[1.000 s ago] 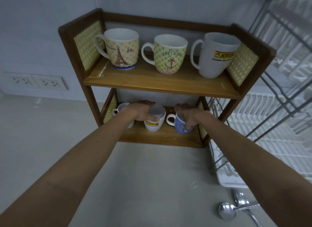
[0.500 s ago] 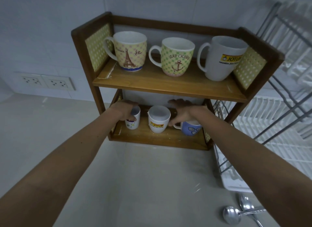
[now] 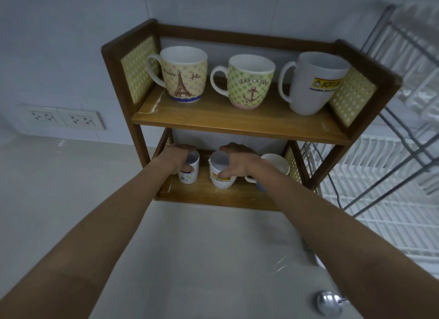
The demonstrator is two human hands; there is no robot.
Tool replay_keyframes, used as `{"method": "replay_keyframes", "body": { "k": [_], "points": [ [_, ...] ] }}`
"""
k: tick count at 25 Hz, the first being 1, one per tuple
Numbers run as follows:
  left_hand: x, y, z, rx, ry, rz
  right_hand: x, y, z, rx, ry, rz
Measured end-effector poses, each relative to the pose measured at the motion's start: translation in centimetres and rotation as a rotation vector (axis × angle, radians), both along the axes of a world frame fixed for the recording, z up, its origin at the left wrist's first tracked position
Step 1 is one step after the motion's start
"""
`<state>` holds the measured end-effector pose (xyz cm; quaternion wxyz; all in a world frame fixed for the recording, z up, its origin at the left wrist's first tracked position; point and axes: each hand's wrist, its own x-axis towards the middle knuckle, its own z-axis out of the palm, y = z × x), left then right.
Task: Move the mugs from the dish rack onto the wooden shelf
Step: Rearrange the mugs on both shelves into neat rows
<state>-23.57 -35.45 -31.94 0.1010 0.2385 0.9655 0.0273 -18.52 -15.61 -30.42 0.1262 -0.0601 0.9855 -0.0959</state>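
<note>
The two-tier wooden shelf (image 3: 237, 121) stands against the wall. Its top board carries an Eiffel Tower mug (image 3: 181, 75), a green anchor mug (image 3: 249, 83) and a tall white Jotun mug (image 3: 313, 83). On the bottom board, my left hand (image 3: 175, 159) wraps around a small white mug (image 3: 190, 174) at the left. My right hand (image 3: 237, 163) grips the small white Jotun mug (image 3: 221, 176) in the middle. A blue-and-white mug (image 3: 276, 164) stands at the right, mostly hidden behind my right wrist.
The white dish rack (image 3: 380, 188) with its grey metal frame stands right of the shelf. A metal spoon (image 3: 329, 303) lies on the pale counter at the lower right. Two wall sockets (image 3: 61, 118) sit left of the shelf.
My left hand went from the Jotun mug to the small left mug. My right hand left the blue mug and took the Jotun mug. The camera came closer.
</note>
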Motion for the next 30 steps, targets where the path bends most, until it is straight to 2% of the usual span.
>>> {"method": "replay_keyframes", "body": {
  "k": [7, 9, 12, 15, 18, 22, 27, 30],
  "points": [
    [1.4, 0.6, -0.2, 0.061, -0.093, 0.044, 1.2, 0.7, -0.5, 0.059, -0.076, 0.026],
    [2.6, 1.5, -0.3, 0.104, -0.106, 0.019, 1.8, 1.7, -0.9, 0.07, -0.039, 0.0],
    [4.1, 3.7, -0.8, 0.122, -0.041, -0.158, 2.8, 4.2, -1.3, 0.159, 0.096, -0.165],
    [4.5, 5.5, -1.6, 0.099, -0.035, -0.133, 4.2, 6.8, -2.0, 0.188, 0.024, -0.349],
    [4.5, 6.6, -2.2, 0.065, -0.003, -0.095, 5.2, 7.8, -2.9, 0.108, -0.021, -0.343],
    [4.0, 6.7, -2.2, 0.063, 0.059, -0.122, 5.1, 7.8, -3.7, 0.128, -0.023, -0.31],
    [3.9, 6.2, -1.8, 0.048, 0.041, -0.139, 5.0, 7.9, -3.8, 0.131, -0.048, -0.318],
    [3.4, 5.2, -1.2, 0.053, -0.022, -0.106, 4.6, 7.0, -3.0, 0.17, 0.065, -0.347]
  ]
}}
